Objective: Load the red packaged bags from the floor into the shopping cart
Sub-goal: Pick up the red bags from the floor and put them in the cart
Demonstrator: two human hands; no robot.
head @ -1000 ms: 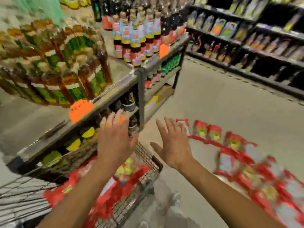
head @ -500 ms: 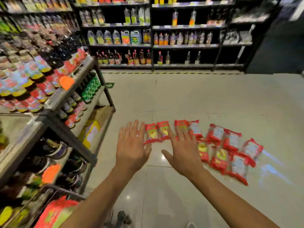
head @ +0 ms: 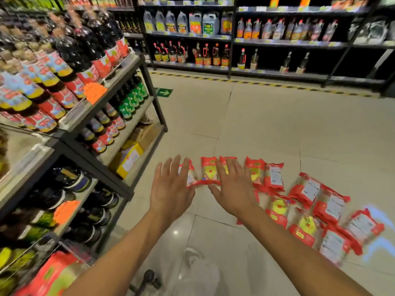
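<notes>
Head view showed a shop aisle with a glossy pale tiled floor. The left hand and right hand were stretched forward, palms down, fingers spread wide, holding nothing. The red packaged bags lay on the floor in loose rows beyond and to the right of the hands. A bottle-stocked shelf unit stood at left; dark wall shelving lined the far side. A cart wheel appeared below.
</notes>
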